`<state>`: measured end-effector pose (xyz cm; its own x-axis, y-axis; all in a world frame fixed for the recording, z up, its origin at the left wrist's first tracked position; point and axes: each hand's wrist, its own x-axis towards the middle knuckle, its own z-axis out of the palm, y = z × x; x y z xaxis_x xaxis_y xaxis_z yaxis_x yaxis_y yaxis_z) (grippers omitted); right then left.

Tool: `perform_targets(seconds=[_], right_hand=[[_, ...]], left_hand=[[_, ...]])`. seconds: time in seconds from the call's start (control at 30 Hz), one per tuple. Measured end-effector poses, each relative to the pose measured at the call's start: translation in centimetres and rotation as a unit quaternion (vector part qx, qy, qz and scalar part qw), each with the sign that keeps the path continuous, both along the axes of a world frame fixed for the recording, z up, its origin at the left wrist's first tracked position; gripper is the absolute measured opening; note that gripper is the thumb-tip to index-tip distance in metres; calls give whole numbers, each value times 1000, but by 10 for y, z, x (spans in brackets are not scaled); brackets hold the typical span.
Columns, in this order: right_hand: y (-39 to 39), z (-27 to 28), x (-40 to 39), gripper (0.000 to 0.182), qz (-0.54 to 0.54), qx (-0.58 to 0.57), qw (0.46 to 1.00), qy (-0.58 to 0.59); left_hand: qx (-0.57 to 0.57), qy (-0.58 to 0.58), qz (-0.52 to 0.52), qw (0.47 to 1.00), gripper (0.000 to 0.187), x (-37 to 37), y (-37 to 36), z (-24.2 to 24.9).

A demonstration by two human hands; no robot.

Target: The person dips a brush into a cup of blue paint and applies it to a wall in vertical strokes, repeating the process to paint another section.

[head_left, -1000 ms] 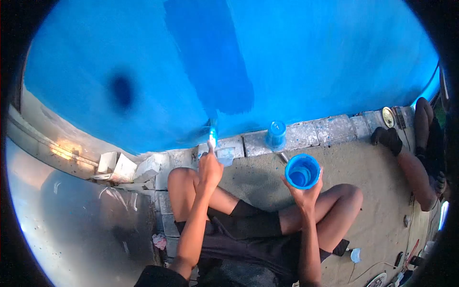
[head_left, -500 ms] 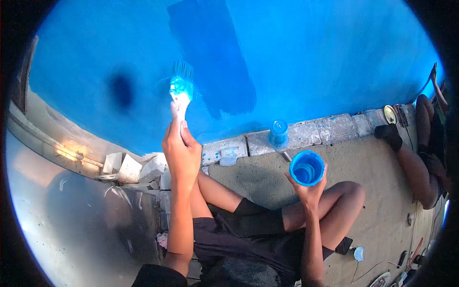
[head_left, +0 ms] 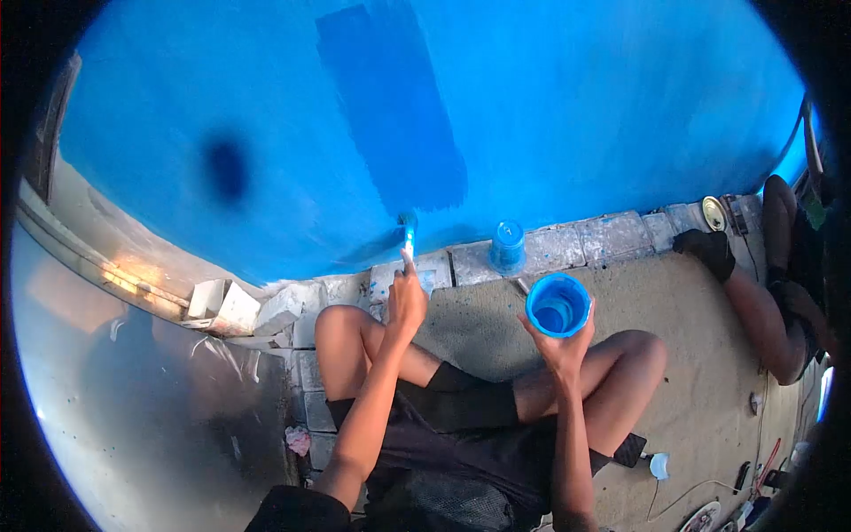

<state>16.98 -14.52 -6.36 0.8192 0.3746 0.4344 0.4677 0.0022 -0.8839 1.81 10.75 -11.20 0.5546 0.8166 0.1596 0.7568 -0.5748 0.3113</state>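
Note:
My left hand (head_left: 407, 303) is closed round the handle of a paintbrush (head_left: 409, 238). The brush points up at the blue wall (head_left: 567, 115), its bristles at the lower end of a darker blue painted patch (head_left: 394, 115); they look to be against the wall. In my right hand (head_left: 564, 348) is a blue plastic cup (head_left: 558, 305), tilted slightly toward me, with blue paint inside. A thin stick-like piece (head_left: 523, 285) shows beside the cup's rim. Just beyond stands an upturned blue-stained cup (head_left: 508, 248) at the foot of the wall.
Grey paving blocks (head_left: 554, 246) run along the wall's base. A shiny metal sheet (head_left: 168, 417) lies at left, near broken white blocks (head_left: 235, 309). At right another person's leg (head_left: 764, 315) rests by a round tin lid (head_left: 714, 214). Cables and tools (head_left: 753, 483) lie lower right.
My left hand has moved down and right with the paintbrush, from left of the dark patch to its lower end. My right hand still holds the cup. The view has shifted slightly.

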Motion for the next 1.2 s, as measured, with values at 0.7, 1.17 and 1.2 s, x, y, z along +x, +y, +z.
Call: perform_targets(seconds=[0.7,1.17,1.2], right_hand=[[-4,0,3,70,-2,35,999,24],[-3,-13,8,72,-17,10,1000,4],[-5,-12,5,72,-17,10,1000,8]], left_hand=[[112,-170,-23,979,50,-10,-16,159],[-70,-22,-6,997,95,22,-7,-3],[-94,-9,-5,996,96,18,-7,-4]])
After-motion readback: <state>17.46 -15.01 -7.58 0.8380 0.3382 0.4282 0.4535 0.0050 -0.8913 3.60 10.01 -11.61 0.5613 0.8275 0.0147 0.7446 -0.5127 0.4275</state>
